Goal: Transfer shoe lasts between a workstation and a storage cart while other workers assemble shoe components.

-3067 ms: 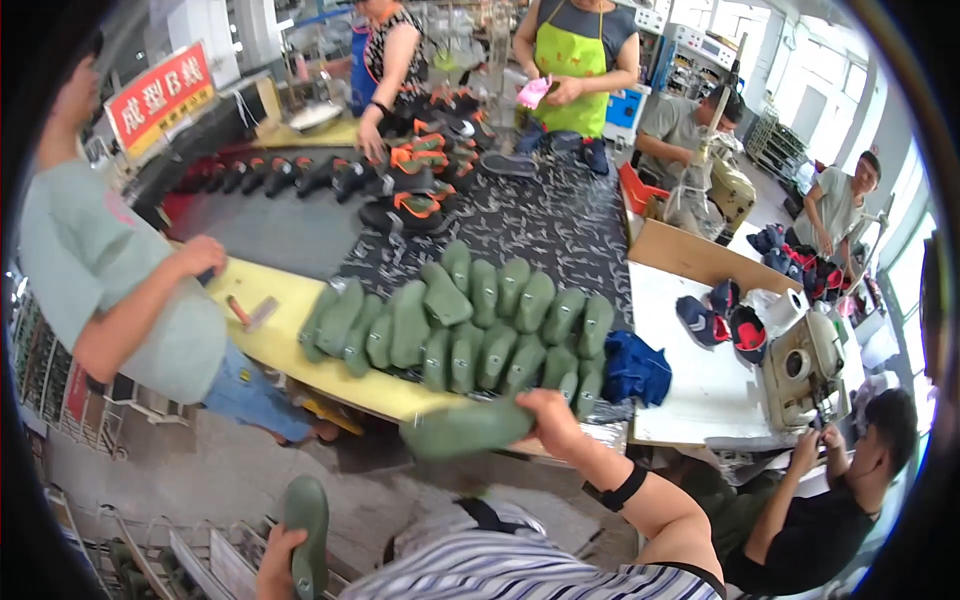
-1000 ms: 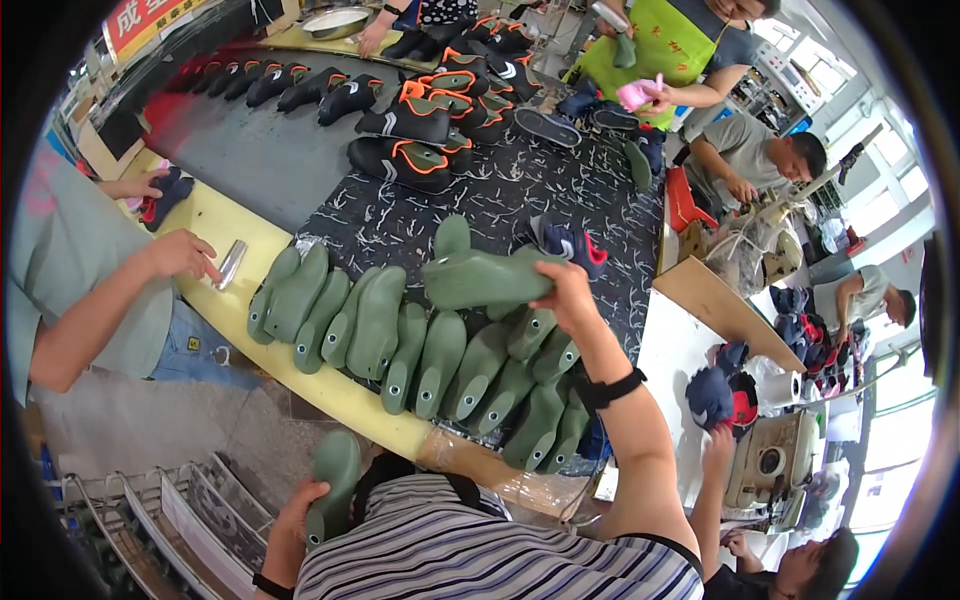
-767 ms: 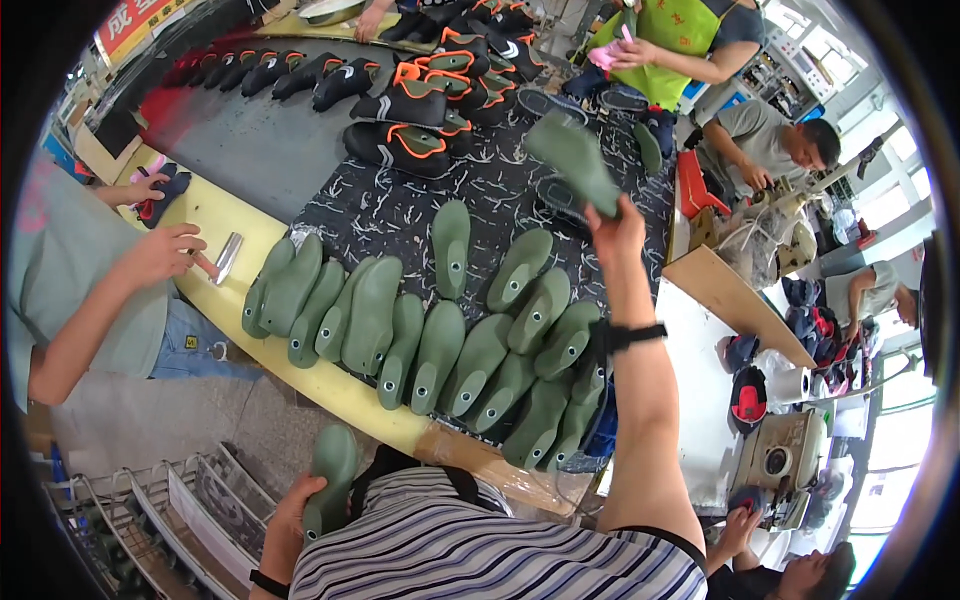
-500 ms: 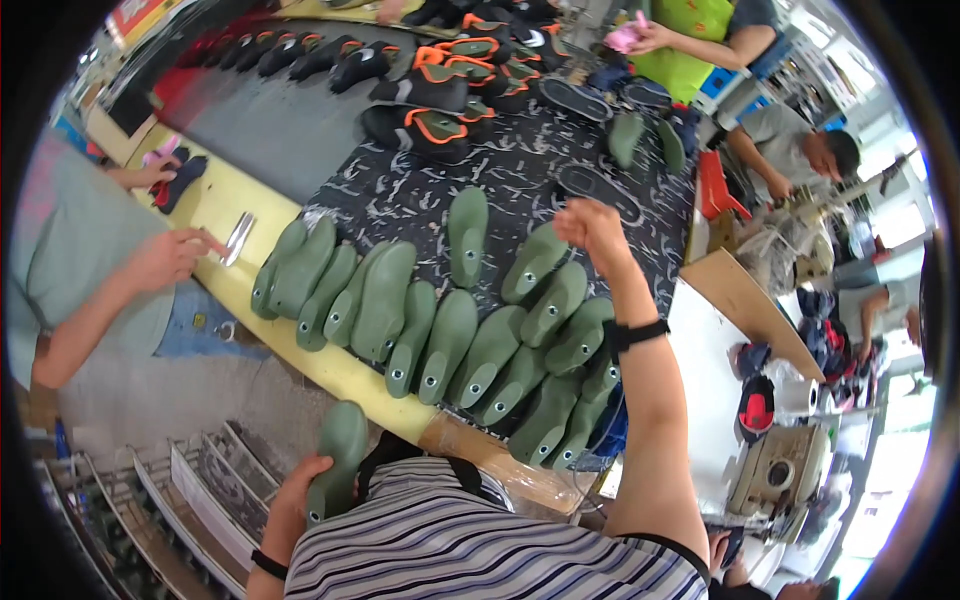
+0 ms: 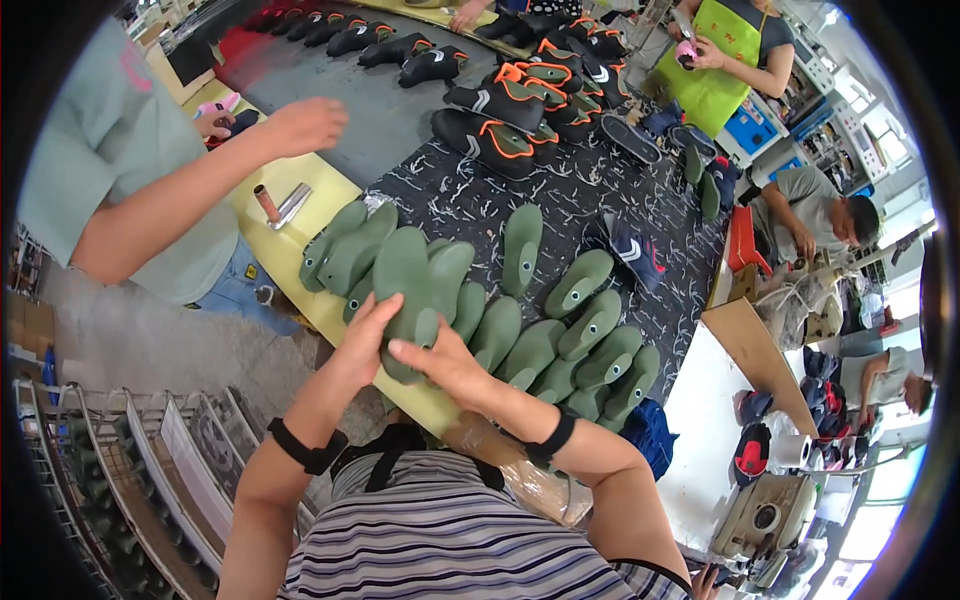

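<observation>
Both my hands are closed around a green shoe last (image 5: 403, 265), tilted up over the table's near edge. My left hand (image 5: 366, 340) grips its left side. My right hand (image 5: 447, 362) holds the right side with the thumb across it, close to a small holed end. More green shoe lasts (image 5: 530, 350) stand crowded in rows just beyond and to the right of my hands. One separate last (image 5: 521, 250) stands farther in. A navy shoe (image 5: 636, 252) with red trim lies behind the right-hand lasts.
Black shoes with orange collars (image 5: 500, 140) are heaped at the back of the dark table (image 5: 440, 175). At left a co-worker's arm (image 5: 200, 205) reaches over the yellow edge, near a metal tube (image 5: 291, 205). A rack (image 5: 150, 480) stands lower left.
My left hand has raised the shoe last from beside my body to the table edge. My right hand has come back from the far lasts onto it. The navy shoe now shows on the table.
</observation>
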Demonstrator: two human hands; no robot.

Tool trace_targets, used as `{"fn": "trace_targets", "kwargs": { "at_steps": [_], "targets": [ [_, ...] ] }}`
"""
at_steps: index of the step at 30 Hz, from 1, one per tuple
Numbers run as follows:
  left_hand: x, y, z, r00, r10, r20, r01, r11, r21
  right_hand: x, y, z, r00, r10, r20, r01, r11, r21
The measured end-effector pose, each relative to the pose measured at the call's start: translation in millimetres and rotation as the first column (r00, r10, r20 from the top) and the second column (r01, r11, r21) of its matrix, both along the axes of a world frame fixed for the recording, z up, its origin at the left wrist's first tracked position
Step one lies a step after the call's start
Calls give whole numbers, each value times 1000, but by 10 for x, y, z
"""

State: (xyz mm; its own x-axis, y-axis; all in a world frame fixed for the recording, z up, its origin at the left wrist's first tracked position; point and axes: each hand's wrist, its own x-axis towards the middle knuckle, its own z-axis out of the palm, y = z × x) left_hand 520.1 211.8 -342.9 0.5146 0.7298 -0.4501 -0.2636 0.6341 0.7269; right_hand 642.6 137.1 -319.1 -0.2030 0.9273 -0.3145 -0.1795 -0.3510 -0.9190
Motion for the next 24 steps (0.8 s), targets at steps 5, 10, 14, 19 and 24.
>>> {"fn": "trace_targets", "kwargs": {
  "at_steps": [5, 10, 14, 19, 24],
  "targets": [
    [-156, 246, -279, 910, -23, -414, 248, 831, 497, 155, 594, -290, 893, -357, -273, 292, 923, -252],
    [-564, 542, -404, 761, 367, -535, 188, 665, 723, 449, 1444, -440, 822, -570, -6, 540, 781, -315],
    [-770, 997, -530, 653, 451, -608, 220, 655, 722, 384, 1596, -476, 877, -449, 170, 460, 887, -33],
    [-739, 1437, -771, 426, 459, -779, 528, 573, 627, 174, 1544, -641, 765, -204, 611, 74, 970, 231],
    [-713, 1399, -802, 347, 465, -814, 632, 526, 570, 142, 2133, -1007, 577, -170, 799, 61, 984, 165]
  ]
}}
